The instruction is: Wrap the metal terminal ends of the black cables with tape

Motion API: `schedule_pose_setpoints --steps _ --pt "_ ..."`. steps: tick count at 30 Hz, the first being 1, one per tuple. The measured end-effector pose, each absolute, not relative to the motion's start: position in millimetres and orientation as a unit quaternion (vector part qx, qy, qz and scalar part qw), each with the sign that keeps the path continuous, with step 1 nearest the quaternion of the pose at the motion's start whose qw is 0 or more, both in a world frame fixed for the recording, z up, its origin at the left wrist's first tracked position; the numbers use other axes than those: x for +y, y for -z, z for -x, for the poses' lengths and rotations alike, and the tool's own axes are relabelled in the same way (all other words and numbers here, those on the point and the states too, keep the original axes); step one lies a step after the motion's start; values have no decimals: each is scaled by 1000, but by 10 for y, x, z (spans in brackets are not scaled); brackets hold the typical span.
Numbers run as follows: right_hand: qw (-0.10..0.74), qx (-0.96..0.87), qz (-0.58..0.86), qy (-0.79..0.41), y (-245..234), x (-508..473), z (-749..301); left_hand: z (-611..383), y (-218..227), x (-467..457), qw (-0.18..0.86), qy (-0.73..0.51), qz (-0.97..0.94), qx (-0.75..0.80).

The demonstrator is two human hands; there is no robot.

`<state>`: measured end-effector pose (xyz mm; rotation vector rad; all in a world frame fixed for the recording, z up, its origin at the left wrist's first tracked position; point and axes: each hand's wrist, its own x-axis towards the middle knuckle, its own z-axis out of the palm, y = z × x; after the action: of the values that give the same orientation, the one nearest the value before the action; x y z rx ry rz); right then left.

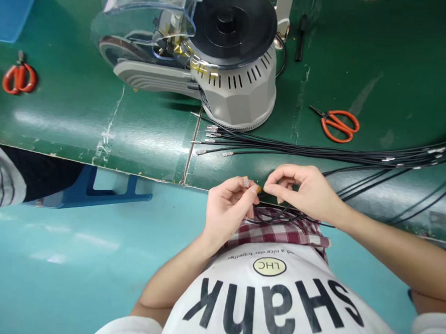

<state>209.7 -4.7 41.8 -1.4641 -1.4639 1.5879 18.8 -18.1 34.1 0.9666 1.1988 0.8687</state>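
Both hands meet just off the near edge of the green bench [141, 147], over my checked cloth [279, 233]. My left hand [228, 207] pinches the metal-tipped end of a black wire [276, 216]. My right hand [304, 192] pinches a small yellow scrap [258, 189] against it. Open bench lies left of the wire bundle [322, 153], and orange scissors [339, 125] lie beyond it. My fingers hide most of the scrap, so I cannot tell what it is.
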Motion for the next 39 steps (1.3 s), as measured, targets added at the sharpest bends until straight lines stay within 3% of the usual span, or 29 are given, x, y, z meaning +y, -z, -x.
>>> schedule_pose_setpoints --steps 7,15,21,30,39 --pt "251 -573 540 -563 -487 -71 -2047 -215 -319 -182 631 -401 -420 514" --pt "324 -594 538 -502 -418 -85 -1986 -173 -324 -183 641 -397 -416 508" --pt "313 -600 542 -498 -453 -108 -2038 -183 -351 -189 643 -386 -415 516" --pt "302 -442 509 -674 -495 -29 -2119 -160 -298 -194 689 -378 -411 462" --pt "306 -450 483 -686 -512 -4 -2085 -180 -276 -221 710 -376 -436 406"
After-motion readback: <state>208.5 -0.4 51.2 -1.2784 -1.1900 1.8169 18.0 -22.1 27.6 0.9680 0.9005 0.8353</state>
